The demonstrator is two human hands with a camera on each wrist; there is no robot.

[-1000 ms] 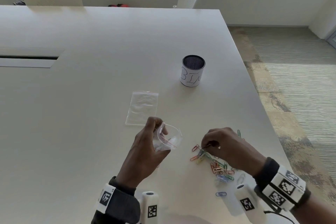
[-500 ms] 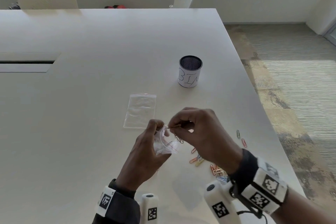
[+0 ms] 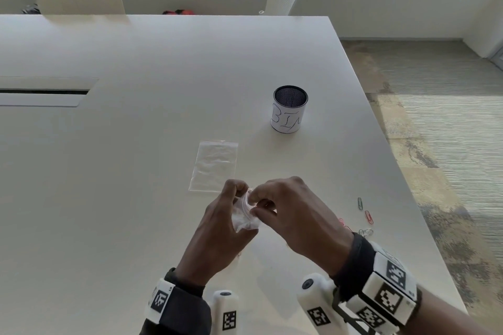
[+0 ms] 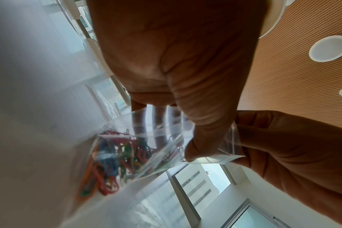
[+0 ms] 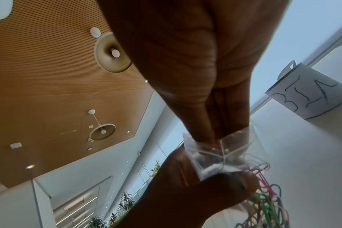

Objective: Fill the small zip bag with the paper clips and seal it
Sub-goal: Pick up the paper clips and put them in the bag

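My left hand (image 3: pixel 234 207) grips a small clear zip bag (image 3: pixel 246 221) just above the table, its mouth turned toward the right hand. In the left wrist view the thumb (image 4: pixel 197 131) pinches the bag's rim, and several coloured paper clips (image 4: pixel 115 155) lie inside. The pinched fingertips of my right hand (image 3: pixel 257 202) are in the bag's mouth (image 5: pixel 221 148), with a thin red paper clip (image 5: pixel 215 144) barely showing between them. A few loose clips (image 3: pixel 364 216) lie on the table to the right.
A second clear zip bag (image 3: pixel 215 166) lies flat just beyond the hands. A mesh cup labelled BIN (image 3: pixel 290 110) stands farther back right. The table's right edge (image 3: pixel 424 215) runs close to the loose clips. Two white chairs stand behind the table.
My right hand picked a clip from the pile, carried it left and has lowered its fingertips into the bag's mouth. The left hand kept holding the bag.
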